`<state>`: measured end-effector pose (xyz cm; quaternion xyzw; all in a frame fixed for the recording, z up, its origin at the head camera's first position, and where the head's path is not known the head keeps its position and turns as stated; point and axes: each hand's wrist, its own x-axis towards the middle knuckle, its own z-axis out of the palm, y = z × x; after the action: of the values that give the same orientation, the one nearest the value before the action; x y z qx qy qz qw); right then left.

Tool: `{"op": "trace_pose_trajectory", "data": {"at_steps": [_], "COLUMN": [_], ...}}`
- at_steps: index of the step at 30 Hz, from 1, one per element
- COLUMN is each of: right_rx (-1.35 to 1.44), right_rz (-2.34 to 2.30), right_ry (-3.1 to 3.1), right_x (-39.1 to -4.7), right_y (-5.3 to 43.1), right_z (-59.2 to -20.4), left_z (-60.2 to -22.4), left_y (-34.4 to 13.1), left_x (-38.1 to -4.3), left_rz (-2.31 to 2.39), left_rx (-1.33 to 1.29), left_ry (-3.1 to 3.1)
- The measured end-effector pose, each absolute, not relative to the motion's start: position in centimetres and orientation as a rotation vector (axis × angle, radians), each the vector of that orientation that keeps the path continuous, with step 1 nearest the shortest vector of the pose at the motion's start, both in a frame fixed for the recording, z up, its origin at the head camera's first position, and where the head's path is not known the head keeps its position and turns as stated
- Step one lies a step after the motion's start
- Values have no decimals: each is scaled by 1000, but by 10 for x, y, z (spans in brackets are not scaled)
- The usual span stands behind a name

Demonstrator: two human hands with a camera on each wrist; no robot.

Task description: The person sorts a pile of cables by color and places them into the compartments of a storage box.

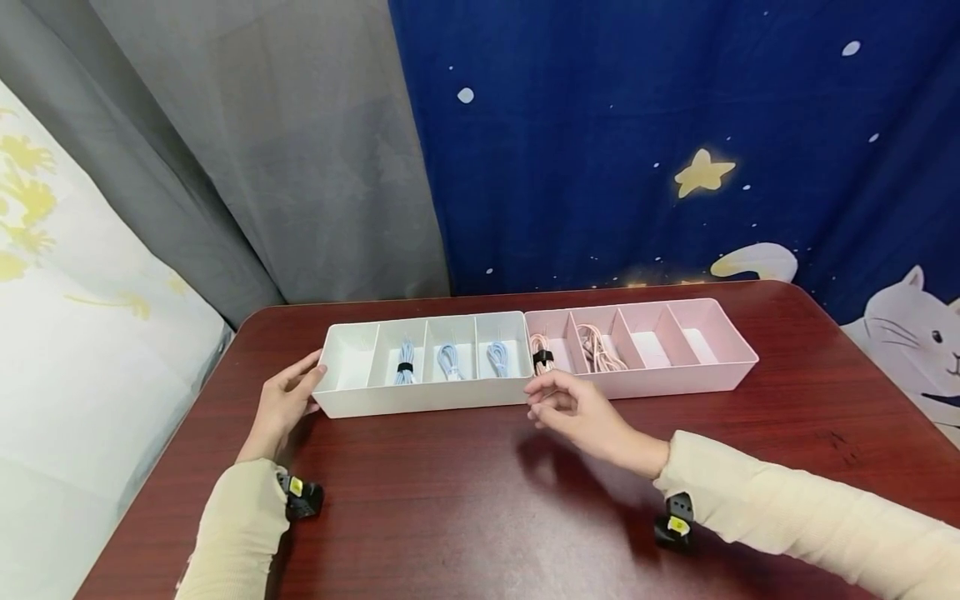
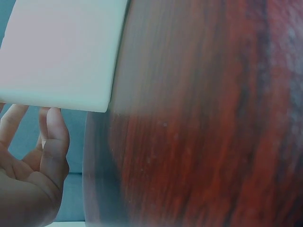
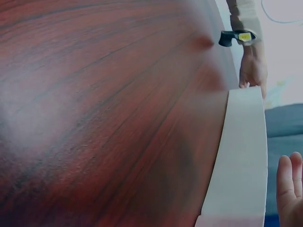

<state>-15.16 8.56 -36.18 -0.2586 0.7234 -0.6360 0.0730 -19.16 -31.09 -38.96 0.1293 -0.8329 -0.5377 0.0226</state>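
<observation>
A white divided box [image 1: 420,398] and a pink divided box [image 1: 675,382] stand end to end on the table. My left hand [image 1: 282,404] touches the white box's left end, its fingertips [image 2: 55,118] against the end wall in the left wrist view. Three coiled light blue cables sit in separate white compartments: one with a black tie [image 1: 405,367], a middle one [image 1: 448,362] and a right one [image 1: 498,358]. My right hand [image 1: 581,415], fingers loosely bent and holding nothing, hovers by the front where the boxes meet. Behind it lie a black-tied pink cable [image 1: 540,346] and a looser pink cable [image 1: 600,354].
The dark red wooden table [image 1: 450,500] ends just behind the boxes. A grey curtain [image 1: 337,167] and a blue starry curtain [image 1: 585,150] hang beyond that edge. White patterned cloth [image 1: 90,333] borders the left side.
</observation>
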Motion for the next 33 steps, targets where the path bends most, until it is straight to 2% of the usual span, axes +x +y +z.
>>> {"op": "trace_pose_trajectory", "data": {"at_steps": [12,24,33], "right_rx": [-644,-544,-599], "right_rz": [-2074,-2239,-2255], "right_ry": [2141,2097,2153], "right_x": [-144,-137,-146], "right_y": [116,156,183], "right_z": [-367,-373,-374], "left_z": [-392,-394,-388], "left_y": [-306,-300,-302], "left_x": [-192,-192,-189], "left_rz": [-1557,-1526,-1473], "left_rx": [294,318,341], "left_ry": [-2615,-2610,-2637]}}
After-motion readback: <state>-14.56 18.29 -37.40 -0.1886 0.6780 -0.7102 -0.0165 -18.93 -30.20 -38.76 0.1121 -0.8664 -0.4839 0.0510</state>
